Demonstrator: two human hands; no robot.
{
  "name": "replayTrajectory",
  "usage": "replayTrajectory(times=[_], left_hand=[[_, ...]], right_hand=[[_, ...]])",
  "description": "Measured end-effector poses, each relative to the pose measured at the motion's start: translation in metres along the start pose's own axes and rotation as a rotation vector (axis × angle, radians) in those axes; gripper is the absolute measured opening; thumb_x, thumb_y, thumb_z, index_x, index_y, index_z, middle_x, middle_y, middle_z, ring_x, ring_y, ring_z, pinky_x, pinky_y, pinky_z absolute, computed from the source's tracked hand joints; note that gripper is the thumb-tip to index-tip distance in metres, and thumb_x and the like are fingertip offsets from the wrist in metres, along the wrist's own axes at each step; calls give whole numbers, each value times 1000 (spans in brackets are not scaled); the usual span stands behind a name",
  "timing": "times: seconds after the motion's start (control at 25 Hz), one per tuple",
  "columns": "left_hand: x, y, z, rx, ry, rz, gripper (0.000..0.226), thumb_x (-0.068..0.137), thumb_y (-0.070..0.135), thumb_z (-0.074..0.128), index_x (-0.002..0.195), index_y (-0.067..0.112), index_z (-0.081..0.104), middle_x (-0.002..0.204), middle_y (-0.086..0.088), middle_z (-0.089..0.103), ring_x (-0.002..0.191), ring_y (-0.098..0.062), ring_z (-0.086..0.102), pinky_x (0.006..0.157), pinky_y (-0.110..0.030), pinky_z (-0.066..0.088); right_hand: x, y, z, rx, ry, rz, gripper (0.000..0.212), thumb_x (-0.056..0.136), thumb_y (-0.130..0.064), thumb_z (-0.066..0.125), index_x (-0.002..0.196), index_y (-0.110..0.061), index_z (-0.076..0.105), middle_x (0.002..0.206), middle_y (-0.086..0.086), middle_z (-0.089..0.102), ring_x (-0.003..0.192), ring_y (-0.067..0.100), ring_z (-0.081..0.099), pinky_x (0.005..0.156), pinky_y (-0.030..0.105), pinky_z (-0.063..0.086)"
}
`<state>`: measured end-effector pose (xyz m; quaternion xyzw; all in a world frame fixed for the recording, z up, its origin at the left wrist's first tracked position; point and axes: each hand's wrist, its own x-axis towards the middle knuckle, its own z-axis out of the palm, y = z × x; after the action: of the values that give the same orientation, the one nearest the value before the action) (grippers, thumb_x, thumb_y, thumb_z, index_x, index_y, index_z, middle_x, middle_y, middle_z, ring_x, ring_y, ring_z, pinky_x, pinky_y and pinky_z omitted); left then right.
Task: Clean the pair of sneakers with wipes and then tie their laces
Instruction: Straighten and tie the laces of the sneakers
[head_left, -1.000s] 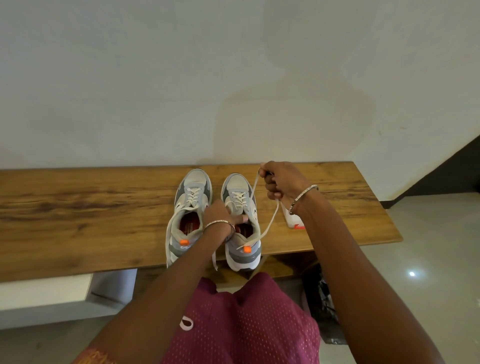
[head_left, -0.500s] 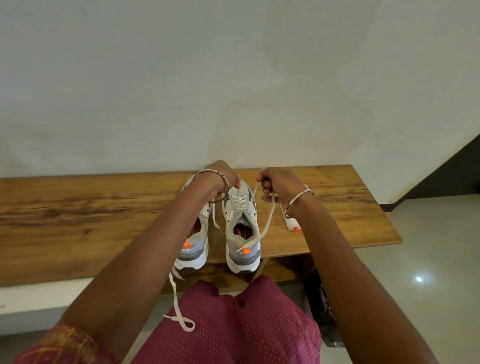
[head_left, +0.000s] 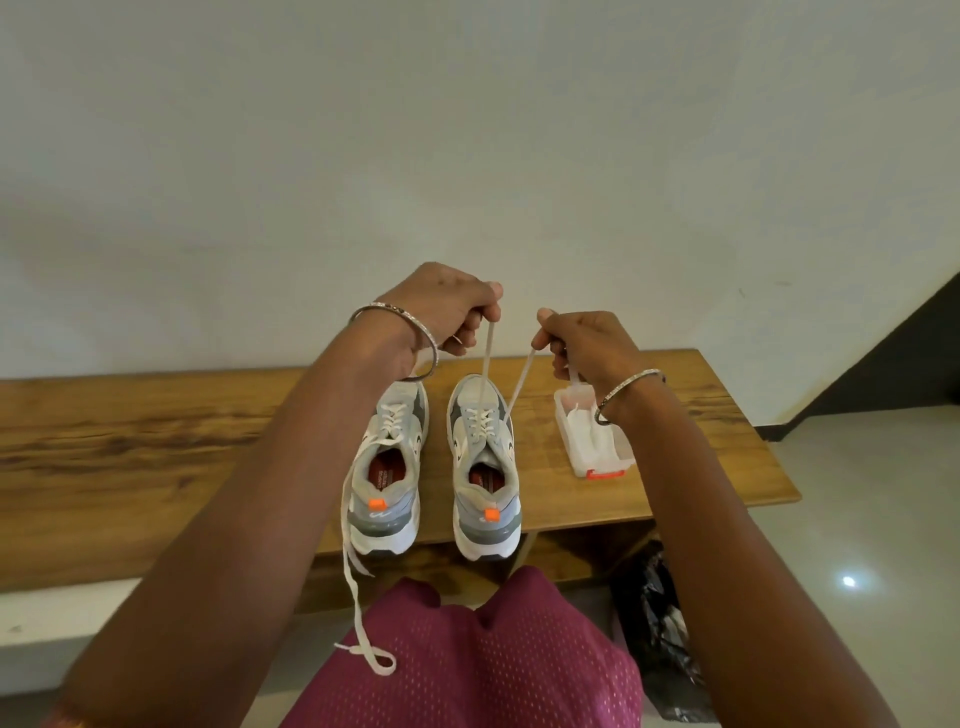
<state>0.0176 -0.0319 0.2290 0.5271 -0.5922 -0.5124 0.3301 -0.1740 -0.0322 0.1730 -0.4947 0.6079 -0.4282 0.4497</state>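
Two grey and white sneakers with orange heel tabs stand side by side on a wooden bench (head_left: 156, 441), toes toward the wall. My left hand (head_left: 447, 309) pinches one white lace end of the right sneaker (head_left: 483, 467) and holds it taut above the shoe. My right hand (head_left: 587, 345) pinches the other lace end of that shoe, also pulled up. The left sneaker (head_left: 387, 467) is untied; its loose lace (head_left: 358, 613) hangs over the bench's front edge onto my lap.
A white wipes pack (head_left: 592, 441) with a red tab lies on the bench right of the sneakers, partly behind my right wrist. A black bag (head_left: 654, 623) sits on the floor under the bench's right end. The white wall is close behind.
My left hand left the right sneaker's opening, rose and took hold of a lace end. Both hands lifted higher, drawing the two lace ends taut. The wipes pack came into fuller view.
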Motion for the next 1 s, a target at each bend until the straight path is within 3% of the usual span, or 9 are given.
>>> replayTrajectory(times=[0.12,0.2,0.32,0.48,0.64,0.84,1.0], left_hand=[[-9,14,-3,-7,27,92,34,97,26,61,67,13,68,70,0,63,68,-14,59,63,-26,52],[-15,20,-4,-21,54,143,33,95,28,63,66,16,70,87,3,74,87,-13,67,78,-31,55],[-26,26,-6,-179,39,194,30,96,30,61,73,17,74,103,1,78,103,-15,70,94,-38,50],[-38,34,-13,-379,29,312,32,102,30,52,96,11,76,107,-6,77,105,-23,72,98,-39,52],[-42,40,-12,-357,85,461,26,104,19,50,109,10,74,115,-4,75,108,-20,70,101,-38,51],[-38,40,-3,-377,217,519,25,98,5,60,120,11,68,106,-5,77,94,-21,75,91,-33,57],[-36,26,10,-503,213,405,39,93,3,65,130,14,57,104,-7,77,86,-24,76,82,-30,59]], right_hand=[[-8,-18,-2,-38,33,-68,39,95,-38,61,66,-14,72,72,-3,68,68,15,60,68,31,53],[-13,-30,-3,-9,42,-120,38,95,-37,62,64,-15,72,83,-2,75,83,19,68,77,36,54],[-24,-43,-3,87,16,-214,36,95,-35,63,72,-9,74,89,4,77,92,16,72,89,40,52],[-40,-56,-1,329,-4,-340,41,100,-33,56,91,2,75,94,15,76,94,29,72,92,35,55],[-49,-70,-2,498,-27,-415,46,105,-32,43,101,3,73,106,18,73,102,35,69,98,42,52],[-50,-77,1,417,11,-569,24,97,-14,60,114,0,70,110,13,73,99,33,70,97,45,54],[-52,-69,13,418,48,-581,28,94,-9,64,122,-4,60,102,13,75,93,32,73,88,40,58]])
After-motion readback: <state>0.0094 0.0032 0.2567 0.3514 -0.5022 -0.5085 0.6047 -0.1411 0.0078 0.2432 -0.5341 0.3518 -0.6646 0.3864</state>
